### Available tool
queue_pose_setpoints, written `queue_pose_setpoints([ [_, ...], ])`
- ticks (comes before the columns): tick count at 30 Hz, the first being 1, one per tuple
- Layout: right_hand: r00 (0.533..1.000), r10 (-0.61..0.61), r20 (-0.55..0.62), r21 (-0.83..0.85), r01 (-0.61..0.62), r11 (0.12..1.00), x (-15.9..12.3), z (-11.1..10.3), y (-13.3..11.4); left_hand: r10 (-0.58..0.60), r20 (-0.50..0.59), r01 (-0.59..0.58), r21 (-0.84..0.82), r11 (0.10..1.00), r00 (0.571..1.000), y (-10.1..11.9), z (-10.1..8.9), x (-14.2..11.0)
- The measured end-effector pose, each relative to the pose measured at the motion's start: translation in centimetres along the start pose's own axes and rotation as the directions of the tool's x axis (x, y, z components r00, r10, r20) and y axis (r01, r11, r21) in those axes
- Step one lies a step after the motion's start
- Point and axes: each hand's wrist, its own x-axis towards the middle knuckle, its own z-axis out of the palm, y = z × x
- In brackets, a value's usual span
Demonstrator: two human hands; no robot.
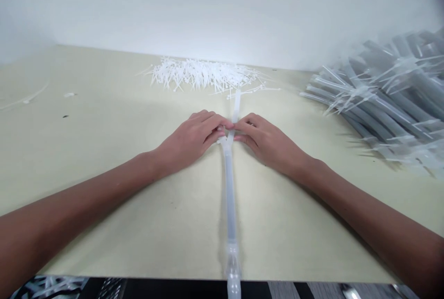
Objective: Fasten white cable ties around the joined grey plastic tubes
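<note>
Bright, diffuse light casts soft shadows; the piled tubes [393, 107] look blurred.

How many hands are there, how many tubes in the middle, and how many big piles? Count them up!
Hands: 2 (left hand, right hand)
Translucent tube in the middle: 1
Pile of white cable ties: 1
Heap of grey tubes: 1
Total: 5

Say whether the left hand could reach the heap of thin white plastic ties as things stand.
Probably yes: only pale tabletop shows between the left hand and the heap of ties, though the hand is occupied at the far end of the long translucent plastic tube.
</note>
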Motion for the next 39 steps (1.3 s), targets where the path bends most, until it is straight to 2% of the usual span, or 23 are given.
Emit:
queue_pose_setpoints([
  [3,1.0,-0.006,0.015,-0.007,0.006,1.0,0.0,0.1,0.2,-0.023,0.029,0.024,-0.019,1.0,0.999,-0.1,0.0,-0.1],
  [7,1.0,-0.001,-0.026,0.01,0.001,1.0,-0.2,0.1,0.3,-0.018,0.041,0.019,-0.031,0.999,0.999,-0.1,-0.1,-0.1],
  [17,0.997,0.041,-0.068,0.025,-0.04,0.999,-0.2,-0.4,-0.4,-0.156,-0.095,0.146,-0.104,0.984,0.983,0.9,-0.4,0.0],
  [22,0.997,0.034,-0.075,0.034,-0.031,0.999,-0.3,-0.4,-0.3,-0.154,-0.086,0.14,-0.144,0.98,0.984,1.1,-0.3,0.1],
  [28,0.999,0.013,-0.036,0.026,-0.012,1.0,-0.1,-0.2,-0.4,-0.248,-0.041,0.235,-0.205,0.95,0.968,1.0,-0.2,0.1],
  [33,1.0,-0.001,0.015,0.017,0.0,1.0,0.0,0.1,-0.3,-0.224,0.046,0.229,-0.212,0.95,0.973,0.8,0.0,0.0],
  [39,1.0,0.023,0.02,0.015,-0.023,1.0,0.0,0.2,-0.4,-0.247,0.044,0.25,-0.253,0.935,0.968,0.8,0.2,0.0],
])
